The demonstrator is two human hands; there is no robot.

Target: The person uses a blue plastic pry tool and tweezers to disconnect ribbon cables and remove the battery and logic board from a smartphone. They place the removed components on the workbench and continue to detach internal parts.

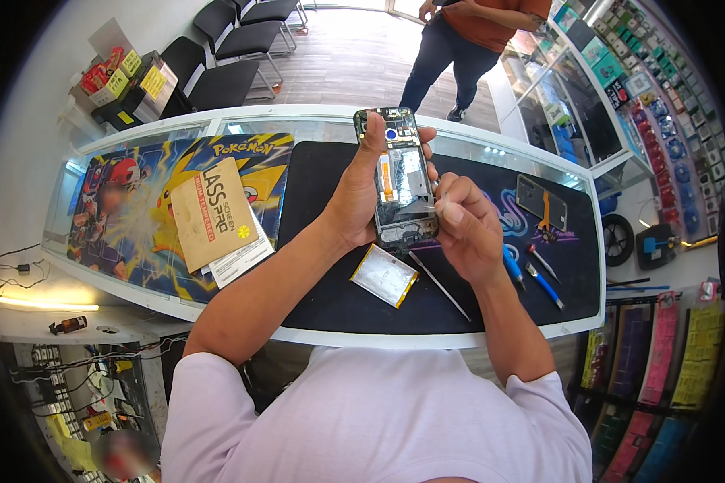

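Note:
My left hand (351, 197) is wrapped round an opened smartphone (392, 181), its thumb along the left edge and fingertips showing past the right edge. The phone stands raised over a black mat, its inside facing me, with an orange flex cable and bare circuit boards exposed. At its lower right edge, my right hand (474, 229) is closed in a pinch; what the fingertips hold is too small to make out. Below the phone, a silver battery (385, 276) with yellow edges lies on the mat. A thin metal pry tool (441, 286) rests beside it.
Right on the black mat (314, 205) lie a blue-handled tool (514, 267), a red-tipped screwdriver (543, 261), another blue tool (546, 290) and a dark phone part (540, 201) with an orange cable. A cardboard sleeve (211, 213) lies left. Across the counter stands a person (459, 48).

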